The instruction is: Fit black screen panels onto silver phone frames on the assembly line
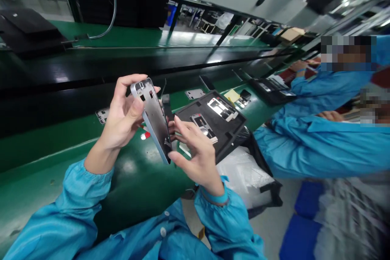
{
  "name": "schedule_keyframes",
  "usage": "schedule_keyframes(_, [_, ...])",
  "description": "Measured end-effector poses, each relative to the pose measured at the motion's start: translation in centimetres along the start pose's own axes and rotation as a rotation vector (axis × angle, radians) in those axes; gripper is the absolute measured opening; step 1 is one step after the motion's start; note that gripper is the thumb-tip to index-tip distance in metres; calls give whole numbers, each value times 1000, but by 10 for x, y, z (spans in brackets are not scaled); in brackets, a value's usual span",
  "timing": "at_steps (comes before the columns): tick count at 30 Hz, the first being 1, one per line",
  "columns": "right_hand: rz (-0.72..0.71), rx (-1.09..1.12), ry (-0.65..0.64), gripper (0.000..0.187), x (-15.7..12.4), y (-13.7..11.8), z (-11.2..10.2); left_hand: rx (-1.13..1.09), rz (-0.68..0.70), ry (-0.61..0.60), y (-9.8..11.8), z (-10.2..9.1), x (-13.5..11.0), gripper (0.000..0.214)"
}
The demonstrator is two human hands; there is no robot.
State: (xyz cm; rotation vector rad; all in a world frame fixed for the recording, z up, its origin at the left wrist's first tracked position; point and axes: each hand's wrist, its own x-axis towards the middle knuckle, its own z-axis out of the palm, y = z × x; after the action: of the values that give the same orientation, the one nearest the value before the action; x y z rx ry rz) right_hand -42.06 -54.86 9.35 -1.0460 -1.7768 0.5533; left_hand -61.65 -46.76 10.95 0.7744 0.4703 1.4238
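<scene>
My left hand [123, 111] is closed around the upper part of a phone frame [154, 111] with a silver-blue edge, its thumb on the near side. The frame is tilted upright, showing a grey inner face with small cut-outs near the top. At its lower right edge is my right hand [195, 146], thumb against the edge and the other fingers curled partly behind it. Just behind the frame stands a dark upright piece [167, 107], whose kind I cannot make out. A small red-and-white item [145, 135] lies below my left hand.
A black foam tray [224, 130] with phone parts lies on the green bench [131, 178]. Further metal plates [195, 94] and a yellow paper [232, 96] are behind it. Right of me, a co-worker's blue sleeve [319, 142] is close. A bag of clear plastic [243, 170] hangs below the tray.
</scene>
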Motion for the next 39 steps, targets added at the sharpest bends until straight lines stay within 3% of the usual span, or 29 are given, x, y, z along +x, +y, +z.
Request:
schedule_keyframes(4, [88, 93, 25, 71, 6, 13, 22, 188, 139, -151, -6, -7, 4, 58])
schedule_keyframes(7, [51, 86, 14, 70, 10, 21, 27, 237, 169, -240, -7, -12, 5, 54])
schedule_keyframes(11, [-40, 90, 19, 60, 13, 33, 30, 245, 172, -268, -7, -11, 3, 54])
schedule_keyframes(16, [-45, 94, 49, 57, 7, 47, 46, 140, 126, -180, -18, 5, -4, 63])
schedule_keyframes(19, [21, 72, 99, 68, 6, 46, 48, 90, 91, -93, -26, 13, -7, 61])
schedule_keyframes(22, [134, 248, 227, 79, 17, 37, 36, 95, -36, -154, -28, 16, -9, 69])
schedule_keyframes(24, [244, 400, 174, 81, 27, 30, 25, 149, -80, -220, -28, 19, -12, 71])
schedule_keyframes(27, [357, 495, 26, 78, 35, 21, 11, 283, -36, -222, -28, 24, -18, 63])
schedule_keyframes(31, [341, 453, 7, 74, 36, 15, 6, 420, 59, -180, -34, 27, -27, 59])
schedule_keyframes(34, [285, 414, 43, 73, 37, 16, 9, 518, 215, -104, -37, 24, -24, 57])
schedule_keyframes(37, [207, 366, 14, 73, 30, 21, 16, 385, 238, 13, -28, 19, -12, 57])
schedule_keyframes(39, [209, 351, -133, 75, 21, 25, 21, 227, 193, 72, -16, 17, -3, 55])
